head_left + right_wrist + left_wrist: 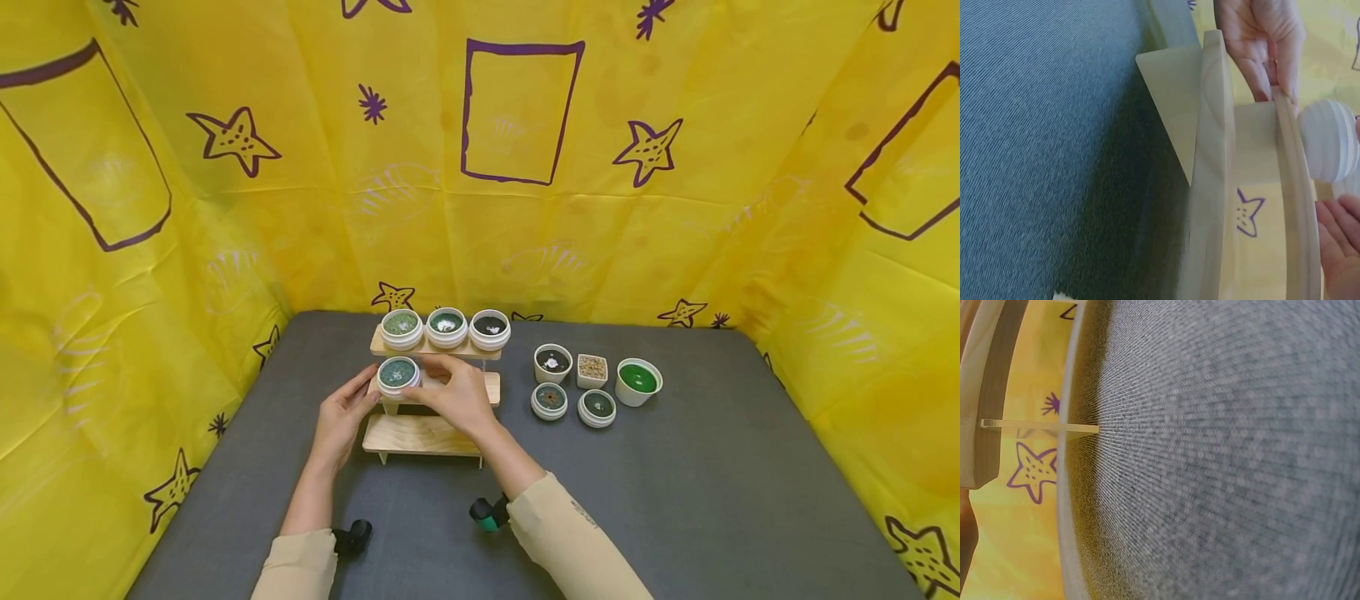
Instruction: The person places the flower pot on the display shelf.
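Observation:
A three-tier wooden display stand stands on the grey table. At the left end of its middle tier sits a small white jar with bluish-green, speckled contents. My right hand holds this jar from the right, thumb at its front. In the right wrist view the white ribbed jar rests against the tier. My left hand grips the middle tier's left end; the right wrist view shows its fingers pinching the board's edge. The left wrist view catches mostly tabletop and part of the stand.
Three white jars with green or dark contents, the middle one among them, line the top tier. Right of the stand are a green-filled cup, a square dish of pale bits and several dark-filled jars. A yellow patterned curtain encloses the table.

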A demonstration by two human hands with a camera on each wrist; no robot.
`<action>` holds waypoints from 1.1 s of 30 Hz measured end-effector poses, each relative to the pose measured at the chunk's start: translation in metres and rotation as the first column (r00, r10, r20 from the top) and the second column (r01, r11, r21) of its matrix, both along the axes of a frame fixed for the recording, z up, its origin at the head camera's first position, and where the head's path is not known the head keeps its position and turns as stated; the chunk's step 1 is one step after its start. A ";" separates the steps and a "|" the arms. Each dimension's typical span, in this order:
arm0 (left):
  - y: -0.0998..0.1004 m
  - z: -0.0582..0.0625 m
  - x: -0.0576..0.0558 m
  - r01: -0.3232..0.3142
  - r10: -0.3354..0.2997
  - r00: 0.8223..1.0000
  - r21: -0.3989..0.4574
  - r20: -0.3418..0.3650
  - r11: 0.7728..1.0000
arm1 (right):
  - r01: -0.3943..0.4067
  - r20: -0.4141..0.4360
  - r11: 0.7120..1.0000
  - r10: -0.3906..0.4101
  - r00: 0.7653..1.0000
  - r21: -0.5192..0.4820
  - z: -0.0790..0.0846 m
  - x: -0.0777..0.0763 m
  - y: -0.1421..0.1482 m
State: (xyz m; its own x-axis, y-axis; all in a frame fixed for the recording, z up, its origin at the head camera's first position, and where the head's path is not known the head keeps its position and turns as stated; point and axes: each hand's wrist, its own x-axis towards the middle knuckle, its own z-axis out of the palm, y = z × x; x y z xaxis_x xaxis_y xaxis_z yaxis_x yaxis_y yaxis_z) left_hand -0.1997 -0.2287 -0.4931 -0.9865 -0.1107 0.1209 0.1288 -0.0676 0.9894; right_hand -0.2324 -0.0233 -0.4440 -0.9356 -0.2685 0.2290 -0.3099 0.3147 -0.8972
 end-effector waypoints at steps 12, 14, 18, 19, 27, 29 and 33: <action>0.000 -0.002 -0.002 -0.021 0.021 1.000 0.003 0.010 1.000 | 0.012 -0.022 0.999 -0.013 1.000 -0.044 -0.003 0.003 0.021; 0.000 -0.002 -0.003 -0.020 0.020 1.000 0.001 0.013 1.000 | 0.024 -0.044 0.999 -0.026 0.999 -0.041 -0.003 0.004 0.025; 0.000 -0.002 -0.003 -0.024 0.024 1.000 -0.007 0.016 1.000 | 0.040 -0.065 0.999 -0.042 0.997 -0.035 -0.005 0.005 0.032; 0.000 -0.002 -0.003 -0.027 0.027 1.000 -0.008 0.016 1.000 | 0.042 -0.065 0.998 -0.045 0.997 -0.035 -0.005 0.005 0.034; 0.001 -0.001 -0.003 -0.039 0.039 0.998 -0.010 0.040 0.999 | 0.058 -0.044 0.996 -0.061 0.997 -0.063 -0.005 0.007 0.047; 0.001 -0.001 -0.003 -0.039 0.039 0.998 -0.018 0.044 0.999 | 0.062 -0.045 0.996 -0.064 0.997 -0.063 -0.005 0.008 0.051; 0.001 0.000 -0.002 -0.039 0.040 0.998 -0.026 0.051 0.999 | 0.064 -0.044 0.995 -0.068 0.997 -0.079 -0.007 0.008 0.059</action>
